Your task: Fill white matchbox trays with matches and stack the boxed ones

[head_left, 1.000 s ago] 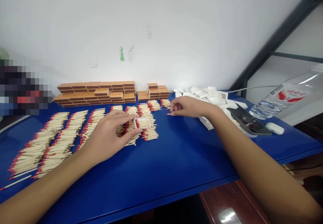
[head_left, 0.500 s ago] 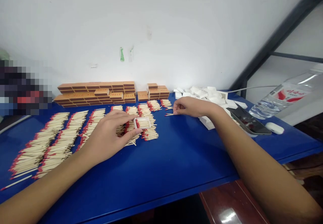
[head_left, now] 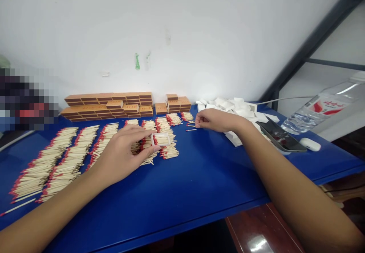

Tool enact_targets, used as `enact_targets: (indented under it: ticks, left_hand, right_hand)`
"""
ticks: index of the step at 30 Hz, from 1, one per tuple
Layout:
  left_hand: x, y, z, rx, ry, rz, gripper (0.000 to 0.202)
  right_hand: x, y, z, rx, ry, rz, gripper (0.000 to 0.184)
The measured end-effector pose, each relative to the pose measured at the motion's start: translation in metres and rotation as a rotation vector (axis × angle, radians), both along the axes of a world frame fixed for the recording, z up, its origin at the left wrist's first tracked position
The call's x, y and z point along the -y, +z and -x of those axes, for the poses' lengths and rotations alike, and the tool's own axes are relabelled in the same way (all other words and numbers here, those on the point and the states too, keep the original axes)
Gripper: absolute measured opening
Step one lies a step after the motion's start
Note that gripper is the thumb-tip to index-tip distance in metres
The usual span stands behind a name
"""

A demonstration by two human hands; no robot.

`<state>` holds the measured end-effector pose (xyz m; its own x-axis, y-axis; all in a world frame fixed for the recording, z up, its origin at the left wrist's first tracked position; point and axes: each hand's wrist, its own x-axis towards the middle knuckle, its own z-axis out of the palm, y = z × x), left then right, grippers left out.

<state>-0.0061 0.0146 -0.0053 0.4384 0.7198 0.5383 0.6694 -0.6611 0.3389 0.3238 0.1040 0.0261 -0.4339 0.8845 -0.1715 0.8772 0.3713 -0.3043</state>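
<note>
My left hand grips a small white matchbox tray between thumb and fingers. Several red-tipped matches lie inside it, and it is held above the rows of matches. To the right, my right hand is at the table top with thumb and fingers pinched together. A few loose matches lie at its fingertips, and a single match rests just in front of them. Whatever the pinch holds is hidden. Long rows of matches spread left of my left hand.
Stacked orange-brown matchboxes line the white wall. A heap of white trays sits behind my right hand. Further right are a phone, a white earphone case and a tilted water bottle. The blue table has a front edge near me.
Near my right fingertips, the matches have shifted slightly, and one now lies separate in front. My left hand and its tray have hardly moved.
</note>
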Motion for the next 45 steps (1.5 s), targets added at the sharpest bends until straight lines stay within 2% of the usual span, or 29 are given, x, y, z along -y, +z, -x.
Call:
enact_targets:
  ticks: [6, 10, 15, 23, 33, 40, 45]
  left_hand:
    - [0.001, 0.001, 0.0, -0.005, -0.004, 0.018, 0.038]
    - [0.001, 0.002, 0.0, -0.003, -0.004, 0.011, 0.04]
    - [0.001, 0.002, 0.0, -0.003, -0.005, 0.027, 0.038]
    - [0.002, 0.003, -0.002, -0.011, -0.028, 0.046, 0.032]
    - [0.002, 0.003, -0.002, 0.005, -0.016, 0.042, 0.036]
    - [0.002, 0.003, 0.0, 0.002, -0.013, 0.041, 0.037]
    - [0.003, 0.003, -0.001, -0.001, -0.003, 0.036, 0.037]
  right_hand:
    - [0.004, 0.001, 0.006, -0.032, 0.072, -0.013, 0.011]
    - [0.004, -0.002, 0.011, -0.122, 0.091, 0.007, 0.023]
    - [0.004, -0.008, 0.018, -0.097, 0.086, 0.034, 0.016]
    - [0.024, -0.002, 0.041, -0.308, 0.236, -0.074, 0.015]
    - [0.011, -0.007, 0.021, -0.06, 0.071, 0.026, 0.012]
    - [0.01, -0.008, 0.022, -0.085, 0.093, -0.014, 0.021]
    - [0.007, -0.011, 0.02, -0.055, 0.076, 0.017, 0.017]
